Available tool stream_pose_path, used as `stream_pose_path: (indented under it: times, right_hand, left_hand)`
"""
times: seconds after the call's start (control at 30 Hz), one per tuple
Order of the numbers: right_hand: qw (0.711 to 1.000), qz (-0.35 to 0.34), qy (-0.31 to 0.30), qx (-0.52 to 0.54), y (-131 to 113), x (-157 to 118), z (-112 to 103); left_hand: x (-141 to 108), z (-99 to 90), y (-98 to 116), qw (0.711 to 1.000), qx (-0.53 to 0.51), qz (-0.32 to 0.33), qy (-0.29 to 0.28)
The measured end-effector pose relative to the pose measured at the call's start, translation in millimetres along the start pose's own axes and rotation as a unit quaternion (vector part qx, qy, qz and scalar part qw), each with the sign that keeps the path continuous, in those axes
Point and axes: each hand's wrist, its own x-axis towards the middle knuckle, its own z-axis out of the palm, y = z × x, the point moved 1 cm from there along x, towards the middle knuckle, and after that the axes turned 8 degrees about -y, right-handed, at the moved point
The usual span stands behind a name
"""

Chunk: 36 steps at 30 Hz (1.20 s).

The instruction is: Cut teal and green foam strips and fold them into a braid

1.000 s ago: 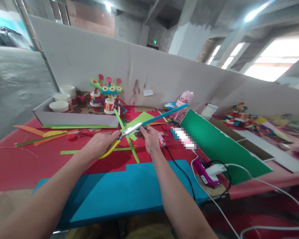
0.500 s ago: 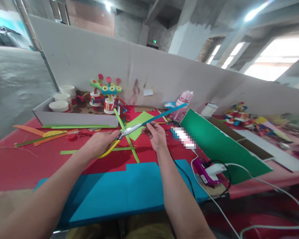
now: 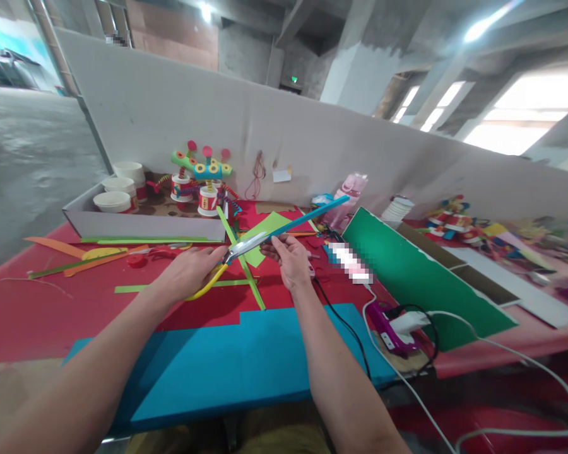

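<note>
My left hand (image 3: pixel 196 268) is closed around the yellow handles of a pair of scissors (image 3: pixel 247 244), whose blades point up and to the right. Between thumb and fingers, my right hand (image 3: pixel 288 257) pinches a blue paper strip (image 3: pixel 315 215) near the blade tips. The strip slants to the upper right, and its lower end meets the blades. Whether the blades are parted I cannot make out. Under the scissors lie a light green paper sheet (image 3: pixel 273 222) and a green strip (image 3: pixel 250 284) that crosses another green strip (image 3: pixel 132 289).
Blue sheets (image 3: pixel 199 372) cover the table's near side. A white box (image 3: pixel 142 225) at the back left holds paper cups and cup figures. To the right stand a green-sided box (image 3: pixel 397 277), a purple power strip (image 3: pixel 392 331) with cables, and a pink bottle (image 3: pixel 350 192).
My right hand has shifted slightly left along with the blue strip, whose far end now reaches less far right. A pink object behind my right wrist has come into view. The scissors stay nearly in place.
</note>
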Motion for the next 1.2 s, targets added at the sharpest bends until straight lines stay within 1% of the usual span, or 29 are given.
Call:
stream_pose_path:
  times: [0.17, 0.27, 0.43, 0.67, 0.87, 0.93, 1.07, 1.2]
  right_hand:
    - [1.0, -0.001, -0.004, -0.015, 2.6, -1.5, 2.3]
    - [1.0, -0.006, -0.003, -0.012, 4.0, -1.8, 2.8]
    - [1.0, 0.001, -0.019, 0.003, 6.4, -2.2, 4.5]
    - [0.999, -0.009, -0.012, -0.031, 5.2, -3.0, 4.8]
    - [0.999, -0.008, -0.025, -0.034, 7.5, -3.9, 7.5]
    - [1.0, -0.009, -0.019, -0.021, 8.1, -3.5, 7.6]
    - [0.999, -0.032, 0.002, -0.007, 7.4, -1.0, 4.9]
    - [0.999, -0.033, 0.002, 0.003, 6.6, 0.5, 3.9]
  left_hand:
    - [0.3, 1.7, -0.5, 1.0, -0.004, -0.001, 0.002]
    - [0.2, 2.1, -0.6, 1.0, -0.008, 0.001, 0.008]
    - [0.7, 3.5, -1.0, 1.0, -0.005, -0.001, 0.008]
    - [2.4, 4.8, -1.4, 1.0, 0.002, -0.011, -0.007]
    - [2.0, 3.4, -0.7, 1.0, -0.003, -0.022, -0.019]
    - [2.1, 3.9, -1.3, 0.999, -0.003, -0.027, -0.019]
    - [2.3, 4.9, -3.0, 0.999, 0.002, -0.037, -0.011]
    - [1.3, 4.1, -2.4, 0.999, 0.008, -0.034, -0.002]
